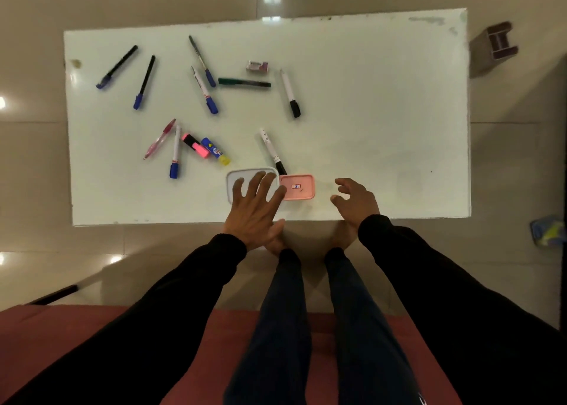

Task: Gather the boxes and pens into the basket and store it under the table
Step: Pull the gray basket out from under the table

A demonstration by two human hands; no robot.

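A white box point(237, 180) and a pink box point(299, 187) sit side by side near the front edge of the white table point(368, 113). My left hand point(256, 208) hovers over the white box, fingers spread, holding nothing. To the right of the pink box my right hand point(354, 200) is open with curled fingers, apart from it. Several pens and markers lie scattered over the left and middle: blue-capped markers point(208, 94), a green pen point(244, 83), black-capped markers point(290, 94), a pink highlighter point(196, 146), a glue stick point(216, 152). No basket is visible.
A small eraser box point(257, 66) lies near the table's middle back. A brown stool point(492, 47) stands on the tiled floor past the right rear corner. A blue-yellow cloth point(549, 231) lies on the floor at right. I sit on a red seat point(76, 343).
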